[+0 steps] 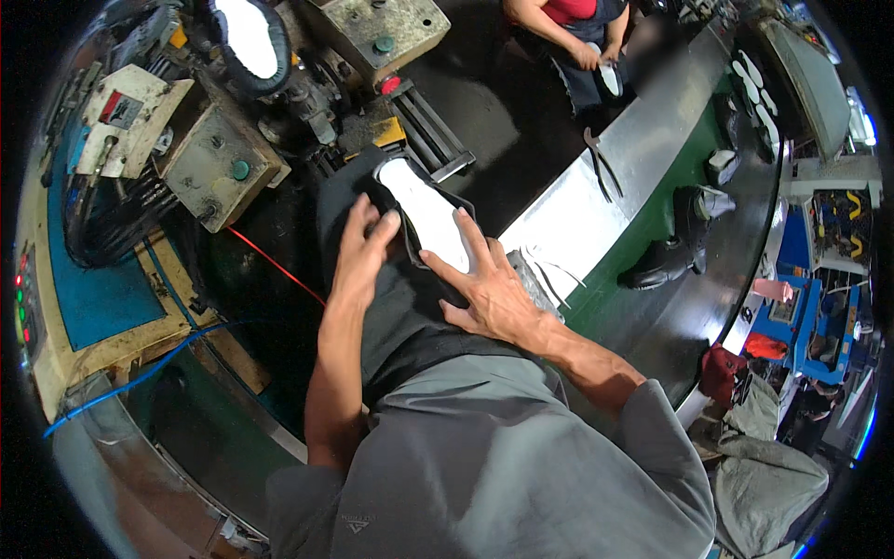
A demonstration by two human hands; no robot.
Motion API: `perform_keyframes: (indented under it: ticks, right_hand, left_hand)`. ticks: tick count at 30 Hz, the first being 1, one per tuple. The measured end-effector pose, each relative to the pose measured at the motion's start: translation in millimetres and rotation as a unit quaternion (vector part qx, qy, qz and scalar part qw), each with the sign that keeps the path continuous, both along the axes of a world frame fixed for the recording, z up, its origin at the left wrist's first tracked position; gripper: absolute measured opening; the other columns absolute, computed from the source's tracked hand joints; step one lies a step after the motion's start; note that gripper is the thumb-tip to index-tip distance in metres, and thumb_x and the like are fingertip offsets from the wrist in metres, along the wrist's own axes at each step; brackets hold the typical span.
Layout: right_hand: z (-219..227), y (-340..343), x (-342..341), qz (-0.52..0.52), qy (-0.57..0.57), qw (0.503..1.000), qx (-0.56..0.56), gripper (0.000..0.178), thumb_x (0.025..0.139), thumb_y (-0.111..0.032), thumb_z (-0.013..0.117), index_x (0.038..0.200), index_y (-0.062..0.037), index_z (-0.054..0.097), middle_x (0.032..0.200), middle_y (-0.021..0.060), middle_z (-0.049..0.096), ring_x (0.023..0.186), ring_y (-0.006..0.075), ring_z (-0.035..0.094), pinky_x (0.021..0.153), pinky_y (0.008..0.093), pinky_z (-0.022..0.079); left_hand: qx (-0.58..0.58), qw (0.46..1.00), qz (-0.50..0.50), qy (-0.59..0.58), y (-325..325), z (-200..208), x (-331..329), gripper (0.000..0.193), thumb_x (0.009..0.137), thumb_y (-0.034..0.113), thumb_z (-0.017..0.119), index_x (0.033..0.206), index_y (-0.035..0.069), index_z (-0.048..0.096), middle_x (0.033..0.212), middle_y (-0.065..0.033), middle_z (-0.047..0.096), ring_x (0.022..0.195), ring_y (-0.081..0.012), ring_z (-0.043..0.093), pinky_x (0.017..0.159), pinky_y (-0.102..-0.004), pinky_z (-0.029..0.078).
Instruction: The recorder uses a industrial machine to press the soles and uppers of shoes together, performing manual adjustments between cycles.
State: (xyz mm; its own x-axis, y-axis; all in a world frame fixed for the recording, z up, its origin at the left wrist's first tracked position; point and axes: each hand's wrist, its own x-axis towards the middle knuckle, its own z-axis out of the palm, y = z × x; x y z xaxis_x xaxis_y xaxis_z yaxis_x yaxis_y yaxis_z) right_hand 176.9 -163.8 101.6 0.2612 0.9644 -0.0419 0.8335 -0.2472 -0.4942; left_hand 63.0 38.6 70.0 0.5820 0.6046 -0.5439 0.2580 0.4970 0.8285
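Note:
A black shoe upper (424, 207) lies on my lap with its white sole side up, and dark material stands up round its edge. My right hand (503, 296) grips the near end, with fingers lying across the white surface and along the edge. At the left side is my left hand (361, 250). Its thumb is against the dark rim, while the other fingers are apart and point away from me. What lies beneath the shoe upper is hidden.
To the right runs a metal bench edge (643, 121) with pincers (602, 166) on it. Black shoes (675, 244) and white sole pieces (756, 98) lie on the green and grey worktop. Machine boxes (222, 166) stand left. Ahead, another person's hands (596, 58) hold a shoe.

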Motion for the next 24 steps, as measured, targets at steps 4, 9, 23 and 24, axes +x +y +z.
perform_keyframes:
  ticks: [4, 9, 23, 24]
  right_hand:
    - [7.7, 0.3, -3.9, 0.024, 0.004, 1.000, 0.014, 0.077, 0.081, -0.024, 0.087, 0.153, -0.0274, 0.063, 0.171, 0.0356, 0.020, 0.133, 0.0563, 0.051, 0.110, 0.0613, 0.052]
    - [5.9, 3.9, -2.6, 0.048, 0.004, 0.998, 0.031, 0.073, 0.079, -0.025, 0.088, 0.149, -0.0269, 0.067, 0.171, 0.0359, 0.020, 0.133, 0.0575, 0.050, 0.110, 0.0637, 0.051]
    - [75.8, 56.7, 61.4, -0.018, 0.013, 0.995, 0.094, 0.063, 0.082, -0.028, 0.086, 0.142, -0.0169, 0.073, 0.169, 0.0376, 0.026, 0.142, 0.0570, 0.048, 0.114, 0.0614, 0.048]
    - [87.5, 74.0, 64.8, -0.010, 0.005, 0.994, 0.108, 0.065, 0.081, -0.027, 0.087, 0.143, -0.0154, 0.072, 0.167, 0.0396, 0.027, 0.141, 0.0567, 0.048, 0.114, 0.0611, 0.047]
  left_hand:
    - [0.197, 0.979, -0.020, -0.047, 63.7, -57.8, 29.1, 0.057, 0.106, 0.017, 0.070, 0.157, -0.002, 0.054, 0.154, -0.0184, 0.062, 0.139, -0.0271, 0.060, 0.116, -0.0354, 0.046]
    - [0.247, 0.968, 0.007, -0.034, 67.8, -85.7, 35.3, 0.031, 0.104, 0.013, 0.065, 0.129, -0.001, 0.077, 0.125, -0.0168, 0.080, 0.118, -0.0255, 0.074, 0.107, -0.0352, 0.052]
    - [0.210, 0.938, 0.197, -0.194, 280.2, 46.1, 54.3, 0.079, 0.111, 0.052, 0.061, 0.167, 0.001, 0.037, 0.158, -0.0121, 0.055, 0.140, -0.0256, 0.056, 0.121, -0.0416, 0.042]
    - [0.103, 0.946, 0.155, -0.264, 307.4, 60.7, 55.1, 0.077, 0.111, 0.049, 0.062, 0.168, 0.004, 0.037, 0.158, -0.0123, 0.055, 0.141, -0.0272, 0.056, 0.121, -0.0430, 0.043]
